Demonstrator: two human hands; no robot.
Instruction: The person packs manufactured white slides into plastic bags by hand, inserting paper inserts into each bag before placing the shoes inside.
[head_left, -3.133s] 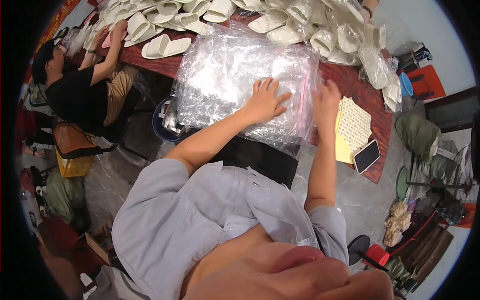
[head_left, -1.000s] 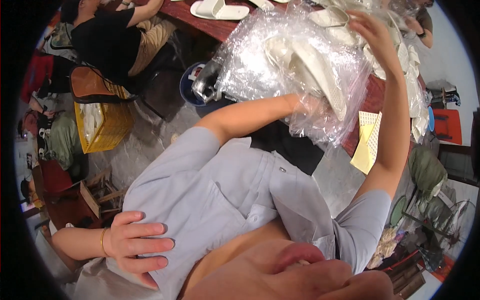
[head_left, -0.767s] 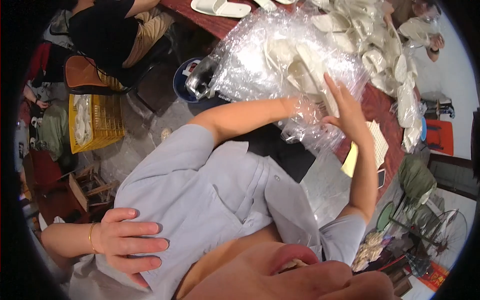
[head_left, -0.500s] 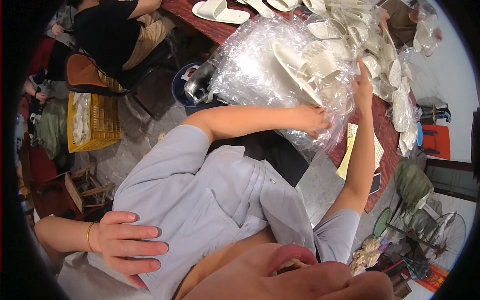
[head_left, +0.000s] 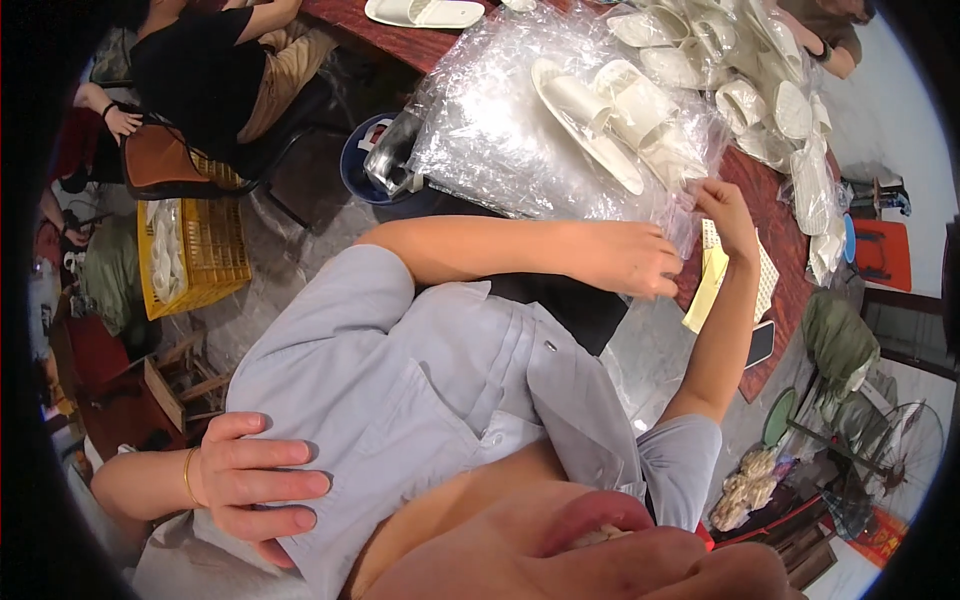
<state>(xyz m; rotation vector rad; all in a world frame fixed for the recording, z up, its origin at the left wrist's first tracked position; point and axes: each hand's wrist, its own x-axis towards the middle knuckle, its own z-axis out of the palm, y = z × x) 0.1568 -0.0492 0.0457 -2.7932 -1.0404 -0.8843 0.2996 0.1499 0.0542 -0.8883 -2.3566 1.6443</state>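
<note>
A clear plastic bag (head_left: 520,150) lies on the red-brown table (head_left: 775,215) over a stack of more plastic sheeting. Inside it are pale cream slippers (head_left: 615,115), lying side by side. My left hand (head_left: 640,262) reaches across my chest and its curled fingers grip the bag's near edge. My right hand (head_left: 725,205) pinches the bag's near right corner, fingers closed on the film. I wear a grey-blue shirt.
Someone else's hand with a gold bracelet (head_left: 255,485) rests on my shirt at lower left. A heap of bagged slippers (head_left: 770,90) fills the table's far right. A yellow paper (head_left: 708,285) and phone (head_left: 760,343) lie near the edge. A yellow crate (head_left: 195,250), blue bucket (head_left: 362,175) and seated person in black (head_left: 205,70) are left.
The bag with the slippers, held up before my face a second ago, has come down onto the table. Both my hands moved to its near edge.
</note>
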